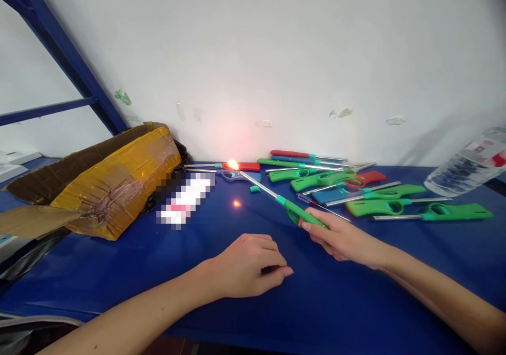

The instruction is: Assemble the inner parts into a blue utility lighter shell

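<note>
My right hand [342, 236] is wrapped around the handle of a green long-neck gas lighter [302, 213]. Its metal tube slants up to the left, and a bright flame [233, 164] burns at the tip. A reflection of the flame glows on the blue tabletop [190, 281]. Loosely curled, my left hand [255, 265] rests on the table with thumb and fingertips close together and nothing seen in it. Just past the lighter's tube lies a small green cap-like piece [255, 189]. Behind the flame lie a red lighter [249, 166] and a blue-purple lighter [247, 176].
Several lighters, mostly green [375, 206], lie piled at the right, with a pen [312, 201] among them. A clear plastic bottle [458, 170] leans at far right. At left sit an open taped carton [118, 186] and a blurred-out white item [187, 199]. A white wall [276, 54] stands behind.
</note>
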Available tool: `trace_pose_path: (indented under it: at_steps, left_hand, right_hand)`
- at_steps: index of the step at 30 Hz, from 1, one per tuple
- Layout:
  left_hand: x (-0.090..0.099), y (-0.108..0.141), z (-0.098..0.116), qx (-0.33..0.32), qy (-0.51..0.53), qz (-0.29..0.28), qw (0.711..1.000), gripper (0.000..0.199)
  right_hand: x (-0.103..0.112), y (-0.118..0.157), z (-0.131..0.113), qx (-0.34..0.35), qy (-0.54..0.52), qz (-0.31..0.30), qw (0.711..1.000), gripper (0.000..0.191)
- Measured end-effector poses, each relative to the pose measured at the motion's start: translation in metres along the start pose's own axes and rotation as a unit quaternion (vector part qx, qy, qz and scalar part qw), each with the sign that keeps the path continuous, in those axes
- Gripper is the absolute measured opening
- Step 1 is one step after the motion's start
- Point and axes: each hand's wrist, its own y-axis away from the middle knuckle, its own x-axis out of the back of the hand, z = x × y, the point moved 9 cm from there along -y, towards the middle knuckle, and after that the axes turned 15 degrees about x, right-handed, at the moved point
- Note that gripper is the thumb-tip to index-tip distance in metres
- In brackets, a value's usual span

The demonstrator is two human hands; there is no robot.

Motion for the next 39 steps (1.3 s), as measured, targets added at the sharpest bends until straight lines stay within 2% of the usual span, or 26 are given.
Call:
trace_pose_path:
  at_steps: [9,20,39]
  left_hand:
    - [-0.0028,0.0009,-0.0022,0.001,-0.016,-0.003,1.000,0.023]
    - [-0.0048,-0.0001,-0.0028,-0.004,-0.022,-0.009,1.000,0.023]
    - [-0.0049,0.0014,-0.0007,-0.014,-0.037,-0.009,0.999,0.023]
  right_hand:
    - [0.0002,0.0007,0.0068,-0.010,-0.026,-0.001,1.000,0.039]
    - [-0.0021,0.0009,0.0031,-0.003,0.012,-0.030,0.999,0.036]
    - [-0.0020,0.0006,0.0019,0.003,-0.014,-0.024,1.000,0.038]
